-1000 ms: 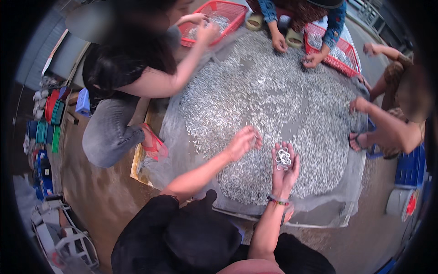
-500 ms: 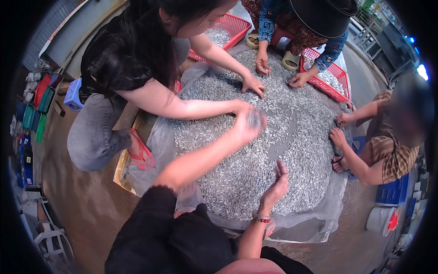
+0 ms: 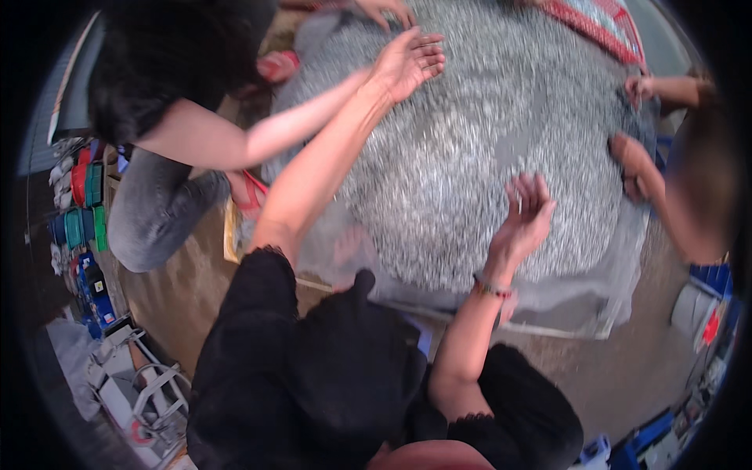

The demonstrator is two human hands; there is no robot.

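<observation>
Here, left hand outstretched, right hand half-curled, silvery pile beneath

One heap, one red basket

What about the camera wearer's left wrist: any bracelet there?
No, the left hand has a bare wrist; the bracelet is on the wrist of the right hand.

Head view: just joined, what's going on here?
A person's two bare hands are over a wide heap of small silvery pieces, spread on a pale sheet. The left hand is open above the heap's far left; the right hand is palm-up, fingers loosely curled, over the near right. Neither visibly holds anything, though blur hides detail. Co-workers crouch around it; a red basket stands at the far right.
</observation>
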